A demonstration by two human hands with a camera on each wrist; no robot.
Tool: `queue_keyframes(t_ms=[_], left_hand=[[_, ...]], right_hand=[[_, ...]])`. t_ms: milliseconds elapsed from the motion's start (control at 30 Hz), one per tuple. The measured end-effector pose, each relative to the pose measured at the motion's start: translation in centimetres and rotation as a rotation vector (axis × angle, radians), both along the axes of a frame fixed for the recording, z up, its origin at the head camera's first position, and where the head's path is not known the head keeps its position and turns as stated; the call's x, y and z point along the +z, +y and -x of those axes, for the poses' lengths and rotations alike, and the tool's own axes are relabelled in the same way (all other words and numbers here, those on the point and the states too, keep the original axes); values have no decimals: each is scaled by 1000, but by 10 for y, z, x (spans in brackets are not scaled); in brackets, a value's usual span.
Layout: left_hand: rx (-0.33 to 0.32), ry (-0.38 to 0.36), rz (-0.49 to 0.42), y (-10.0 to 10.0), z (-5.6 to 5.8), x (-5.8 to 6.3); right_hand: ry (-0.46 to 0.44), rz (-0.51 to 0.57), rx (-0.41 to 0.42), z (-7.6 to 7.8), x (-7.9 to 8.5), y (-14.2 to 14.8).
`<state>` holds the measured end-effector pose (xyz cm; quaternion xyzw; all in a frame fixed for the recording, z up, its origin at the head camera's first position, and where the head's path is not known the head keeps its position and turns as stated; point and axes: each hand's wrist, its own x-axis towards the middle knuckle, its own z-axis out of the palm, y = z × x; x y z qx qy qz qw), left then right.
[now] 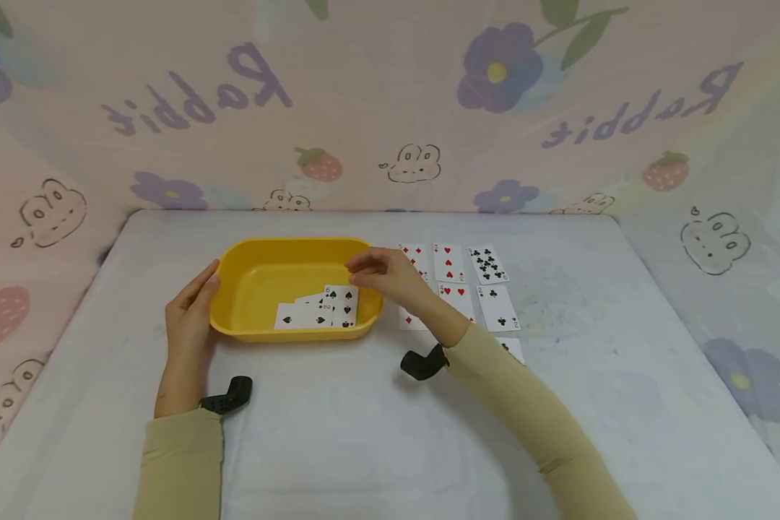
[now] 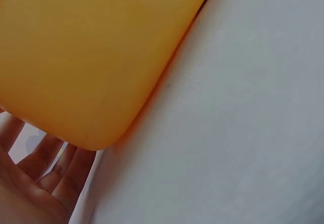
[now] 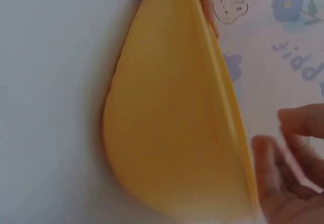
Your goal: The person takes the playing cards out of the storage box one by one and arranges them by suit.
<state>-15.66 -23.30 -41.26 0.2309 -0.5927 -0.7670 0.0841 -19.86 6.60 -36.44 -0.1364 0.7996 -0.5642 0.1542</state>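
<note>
A yellow plastic basin [image 1: 286,335] stands on the white tabletop. My left hand [image 1: 191,310] holds its left end, with the thumb near the rim; in the left wrist view several fingers [image 2: 76,178] lie against the outer wall. Inside lie several playing cards, among them a two of spades [image 1: 292,318] and a six of spades [image 1: 348,296]. Over the basin's right end hovers my right hand [image 1: 390,278], thumb and fingertips slightly apart above the cards. No card shows in it in the head view; in the right wrist view that hand [image 3: 293,183] is beside the rim, blurred.
Right of the basin, face-up cards lie in rows: a five of diamonds [image 1: 414,256], three of hearts [image 1: 449,263], nine of clubs [image 1: 487,265], four of hearts [image 1: 456,294] and two of clubs [image 1: 499,308]. My right forearm partly covers the nearer ones. A patterned cloth [image 1: 364,87] hangs behind the table.
</note>
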Motion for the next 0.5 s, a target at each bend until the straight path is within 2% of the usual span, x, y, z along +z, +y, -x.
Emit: queue_keyframes(t_ms=[167, 333, 500], left_hand=[[4, -5, 17, 1, 0, -1], [-1, 5, 36, 0, 1, -2], [-8, -4, 56, -2, 1, -1]], right_hand=[[-34, -58, 28, 1, 3, -25], [-56, -57, 30, 6, -2, -39], [-88, -127, 26, 11, -6, -51]])
